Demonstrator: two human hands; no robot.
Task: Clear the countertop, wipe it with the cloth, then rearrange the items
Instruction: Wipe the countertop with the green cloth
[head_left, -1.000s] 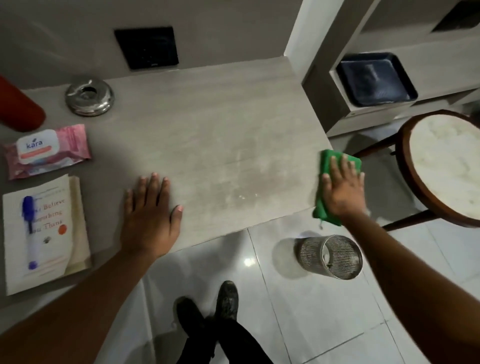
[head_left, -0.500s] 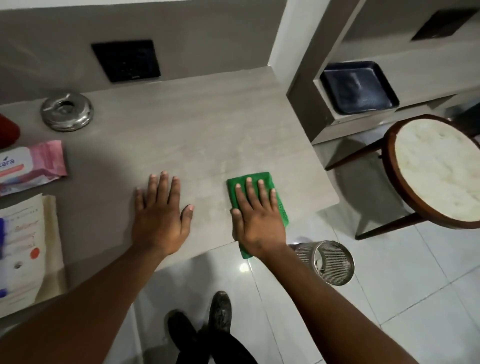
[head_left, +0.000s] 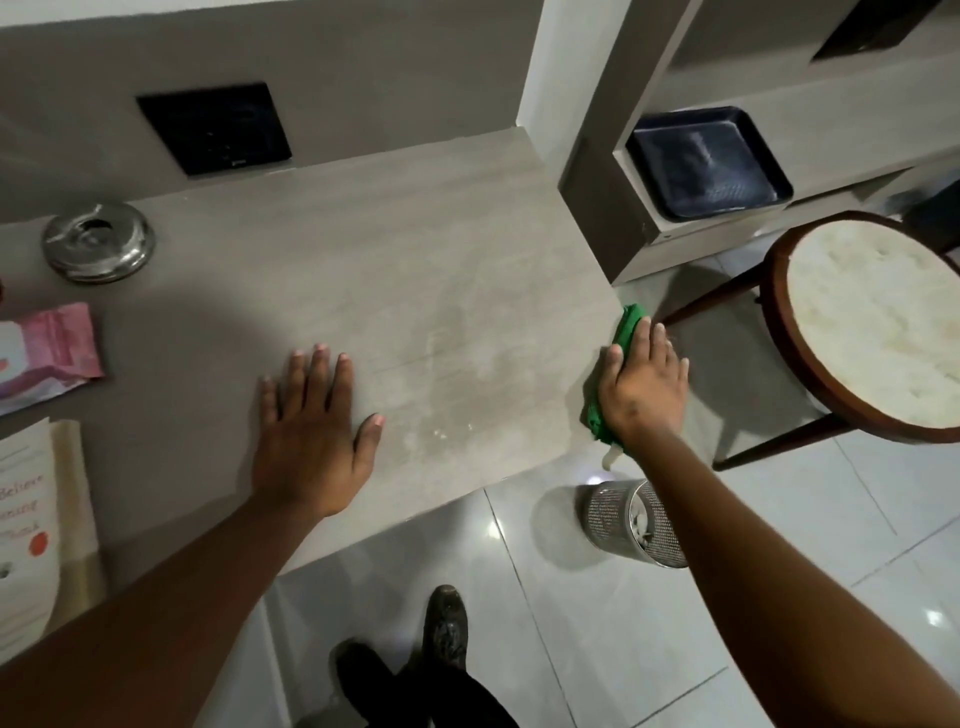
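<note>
My right hand (head_left: 644, 384) presses a green cloth (head_left: 629, 325) at the right edge of the grey countertop (head_left: 415, 270); part of the cloth hangs past the edge. A small pale scrap shows just below that hand, off the edge. My left hand (head_left: 311, 431) lies flat with fingers spread near the counter's front edge, holding nothing. At the far left sit a round metal ashtray (head_left: 97, 241), a pink wipes pack (head_left: 49, 353) and a white book (head_left: 31, 525), the last two cut off by the frame.
A metal mesh bin (head_left: 636, 522) stands on the tiled floor under the counter's right corner. A round stool (head_left: 872, 322) with a pale top is to the right. A dark tray (head_left: 706, 161) sits on a shelf behind. A black wall panel (head_left: 213, 127) is above the counter.
My right hand has swept the green cloth from the counter's front middle back to its right edge. The left hand has stayed flat in place.
</note>
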